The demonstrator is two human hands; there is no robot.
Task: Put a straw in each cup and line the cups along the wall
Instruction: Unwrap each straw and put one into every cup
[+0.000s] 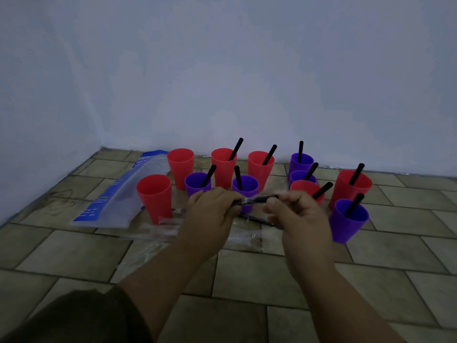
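Both hands are up in front of the cups, close together. The left hand [212, 214] pinches one end of a black straw [257, 199]. The right hand [299, 216] pinches the other end, with its fingers curled in. The straw lies flat between the two hands. It has some shiny clear wrap on it near the left hand.

Behind the hands, the cups stand on the tiled floor [247, 280] near the wall [222, 70]. They are in a loose bunch, not a line. Two red cups on the left have no straw: the near red cup [154, 194] and the far red cup [180, 167] behind it. The other cups, red and purple, each have a black straw poking out. The front purple cup [348, 219] stands just right of the right hand.

A plastic bag [118, 194] with blue print lies on the floor left of the cups. Clear wrappers [168, 231] lie on the floor by the left arm. A second straw [257, 220] lies on the floor below the hands.
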